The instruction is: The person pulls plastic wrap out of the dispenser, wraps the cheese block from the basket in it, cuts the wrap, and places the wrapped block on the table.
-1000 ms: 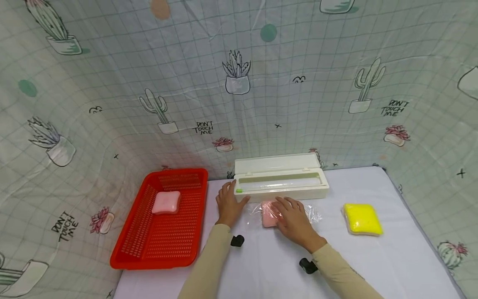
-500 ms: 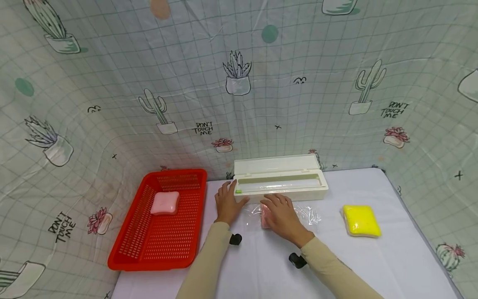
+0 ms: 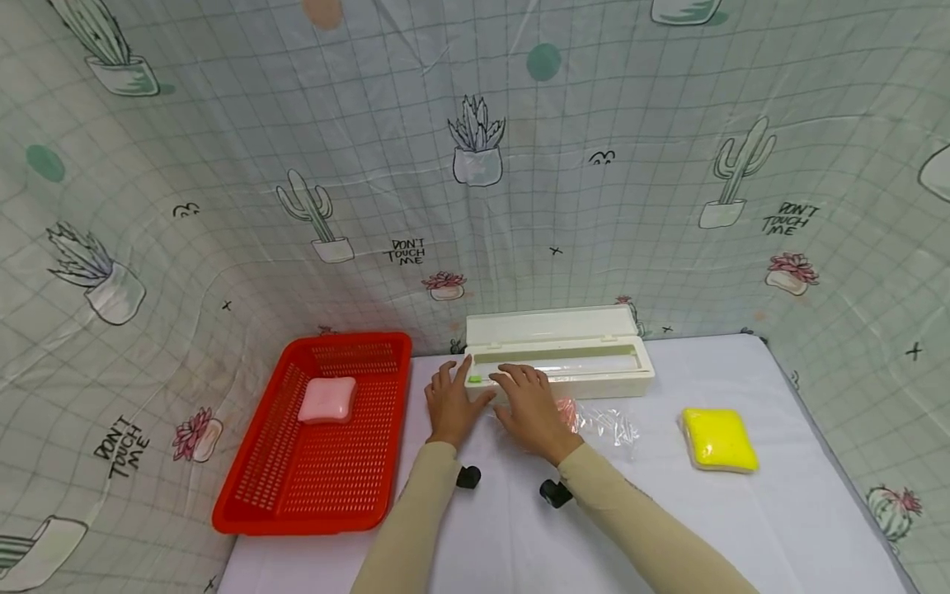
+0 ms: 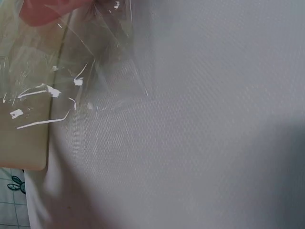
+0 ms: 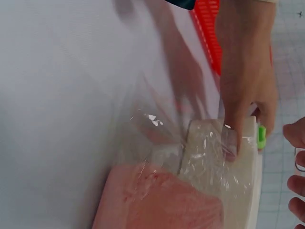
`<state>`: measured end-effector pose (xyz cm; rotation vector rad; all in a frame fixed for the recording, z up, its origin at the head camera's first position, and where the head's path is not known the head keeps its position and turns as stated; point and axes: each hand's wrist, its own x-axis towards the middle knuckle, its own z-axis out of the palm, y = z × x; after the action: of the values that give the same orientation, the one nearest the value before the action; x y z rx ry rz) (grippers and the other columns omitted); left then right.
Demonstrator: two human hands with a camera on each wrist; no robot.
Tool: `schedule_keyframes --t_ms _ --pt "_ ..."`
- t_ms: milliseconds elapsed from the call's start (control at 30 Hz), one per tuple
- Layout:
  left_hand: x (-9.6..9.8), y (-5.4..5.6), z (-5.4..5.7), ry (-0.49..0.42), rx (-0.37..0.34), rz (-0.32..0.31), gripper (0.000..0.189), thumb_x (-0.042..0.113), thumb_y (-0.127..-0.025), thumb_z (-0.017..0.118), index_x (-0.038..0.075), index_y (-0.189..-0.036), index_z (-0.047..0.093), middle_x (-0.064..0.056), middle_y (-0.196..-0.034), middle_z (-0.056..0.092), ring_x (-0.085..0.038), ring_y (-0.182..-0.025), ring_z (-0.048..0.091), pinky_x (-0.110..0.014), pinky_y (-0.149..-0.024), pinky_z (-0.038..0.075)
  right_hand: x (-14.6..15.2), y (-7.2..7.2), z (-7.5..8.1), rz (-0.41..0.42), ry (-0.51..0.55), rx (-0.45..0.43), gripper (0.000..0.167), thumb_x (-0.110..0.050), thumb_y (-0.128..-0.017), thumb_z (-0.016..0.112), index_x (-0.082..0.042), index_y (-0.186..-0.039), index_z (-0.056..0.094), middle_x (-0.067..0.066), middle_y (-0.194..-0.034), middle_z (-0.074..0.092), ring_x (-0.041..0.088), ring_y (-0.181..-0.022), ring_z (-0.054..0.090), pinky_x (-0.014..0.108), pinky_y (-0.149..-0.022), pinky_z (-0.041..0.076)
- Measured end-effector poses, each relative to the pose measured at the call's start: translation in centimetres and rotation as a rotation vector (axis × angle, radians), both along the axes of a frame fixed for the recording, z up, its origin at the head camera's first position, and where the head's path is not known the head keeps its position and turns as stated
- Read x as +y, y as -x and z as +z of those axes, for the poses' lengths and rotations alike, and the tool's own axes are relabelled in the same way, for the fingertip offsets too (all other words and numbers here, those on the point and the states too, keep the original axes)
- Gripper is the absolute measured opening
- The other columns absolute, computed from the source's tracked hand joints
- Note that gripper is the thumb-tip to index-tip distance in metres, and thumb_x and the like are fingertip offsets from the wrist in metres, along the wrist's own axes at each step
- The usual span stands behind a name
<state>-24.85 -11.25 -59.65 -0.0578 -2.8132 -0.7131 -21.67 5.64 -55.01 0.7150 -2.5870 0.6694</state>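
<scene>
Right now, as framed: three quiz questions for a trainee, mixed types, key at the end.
1. True or false: the left hand grips the left end of the white box.
2. Pick one. The film-covered pink block near the right hand lies:
A) behind the white box
B) in front of the white box
C) underneath the white box
3. Count: how many blocks lie in the red basket?

Key:
1. True; thumb on the front.
2. B, the side nearer the person.
3. One, and it is pink.
</scene>
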Motion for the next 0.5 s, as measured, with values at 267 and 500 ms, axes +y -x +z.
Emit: schedule_keyframes --t_ms 267,500 --pt "0.2 -0.1 0.3 0.026 -0.021 0.03 0.077 0.028 -0.089 0.086 0.02 -0.158 0.053 -0.018 -0.146 0.051 -0.037 -0.132 0.048 -0.055 -0.106 0.039 -2.4 2.6 -0.4 -0.029 -0.069 -0.033 0.031 -0.012 -0.091 0.079 -0.007 -0.121 0.076 0.014 -0.128 0.068 0.037 -0.122 0.059 0.054 -0.106 0.044" --pt "0.0 0.0 0.1 0.078 -0.02 0.036 0.076 0.029 -0.089 0.086 0.022 -0.158 0.052 -0.017 -0.147 0.053 -0.036 -0.134 0.049 -0.054 -0.107 0.04 -3.4 3.7 -0.5 -0.057 -0.14 -0.042 0.018 -0.018 -0.094 0.079 -0.011 -0.111 0.078 0.009 -0.122 0.069 0.032 -0.119 0.06 0.049 -0.106 0.045"
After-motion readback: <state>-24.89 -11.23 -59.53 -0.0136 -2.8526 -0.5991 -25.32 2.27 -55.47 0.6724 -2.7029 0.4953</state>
